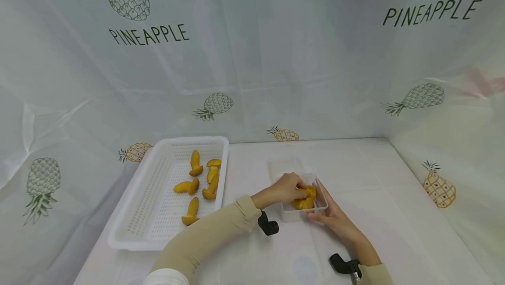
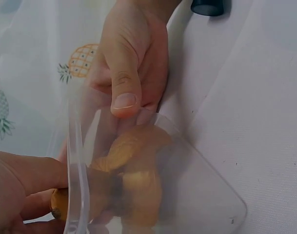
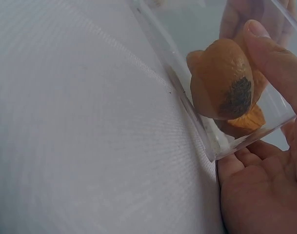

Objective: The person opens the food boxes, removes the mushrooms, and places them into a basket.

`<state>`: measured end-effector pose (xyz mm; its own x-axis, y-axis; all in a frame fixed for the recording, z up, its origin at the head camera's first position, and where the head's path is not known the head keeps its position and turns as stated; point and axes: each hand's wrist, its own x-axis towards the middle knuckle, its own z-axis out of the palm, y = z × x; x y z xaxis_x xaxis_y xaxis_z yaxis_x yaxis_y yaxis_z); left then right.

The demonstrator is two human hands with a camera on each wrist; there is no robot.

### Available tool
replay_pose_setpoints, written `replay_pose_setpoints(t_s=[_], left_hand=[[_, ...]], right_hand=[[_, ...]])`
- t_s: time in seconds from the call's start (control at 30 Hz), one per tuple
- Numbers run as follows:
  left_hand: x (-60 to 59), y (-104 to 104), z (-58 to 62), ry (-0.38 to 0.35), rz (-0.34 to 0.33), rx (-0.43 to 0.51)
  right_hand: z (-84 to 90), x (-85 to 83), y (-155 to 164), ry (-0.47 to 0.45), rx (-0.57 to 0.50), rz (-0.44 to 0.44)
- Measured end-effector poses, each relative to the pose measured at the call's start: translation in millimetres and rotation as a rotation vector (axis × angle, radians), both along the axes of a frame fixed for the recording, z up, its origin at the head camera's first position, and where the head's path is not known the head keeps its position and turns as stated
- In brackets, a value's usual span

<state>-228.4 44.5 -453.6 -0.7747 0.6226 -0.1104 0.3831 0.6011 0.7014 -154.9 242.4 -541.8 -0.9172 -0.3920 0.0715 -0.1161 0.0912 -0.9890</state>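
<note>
A pale curtain printed with pineapples hangs behind and to both sides of the white counter, which fills the lower part of the head view. Toward the counter's far left corner sits a white perforated basket, long and shallow, with a scatter of orange fruit wedges lying in its far half. Near the middle of the counter, well apart from the basket's right wall, stands a small clear plastic box, and just behind it lies a clear flat piece, too faint to name with certainty. The left hand, reaching from a beige sleeve, is at the box's near-left side with its fingers curled round an orange wedge that sits inside the box, on top of other wedges there; the right wrist view shows a dark spot on that wedge's end. The right hand grasps the box from its right side, thumb hooked over the rim and fingers along the outer wall, the box's bottom edge resting against the palm. A small black wrist-camera mount shows at the left wrist, and another black mount at the right wrist near the counter's front edge.
</note>
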Motion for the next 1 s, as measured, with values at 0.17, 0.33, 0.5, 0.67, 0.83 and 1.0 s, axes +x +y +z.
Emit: replay_pose_setpoints(t_s=[0.17,0.33,0.5,0.67,0.83,1.0], left_hand=[[0.2,-0.8,1.2,0.019,0.011,0.009],[-1.7,-3.8,2.9,0.037,0.012,0.03],[-4.8,-8.1,5.6,0.013,0.013,0.093],[-7.9,-13.6,7.3,-0.008,0.03,0.148],[-8.7,-19.9,11.7,-0.116,0.058,0.252],[-10.7,-24.7,17.0,-0.236,0.084,0.355]], right_hand=[[-0.7,-0.2,-0.2,0.003,-0.007,0.004],[-1.8,-1.0,-0.2,-0.006,-0.02,0.0],[-2.3,-1.6,0.1,-0.001,-0.009,-0.019],[-3.3,-2.1,0.1,0.017,-0.017,-0.017],[-2.8,-1.6,-0.1,0.027,-0.004,-0.019],[-3.2,-1.5,0.0,0.029,-0.024,-0.011]])
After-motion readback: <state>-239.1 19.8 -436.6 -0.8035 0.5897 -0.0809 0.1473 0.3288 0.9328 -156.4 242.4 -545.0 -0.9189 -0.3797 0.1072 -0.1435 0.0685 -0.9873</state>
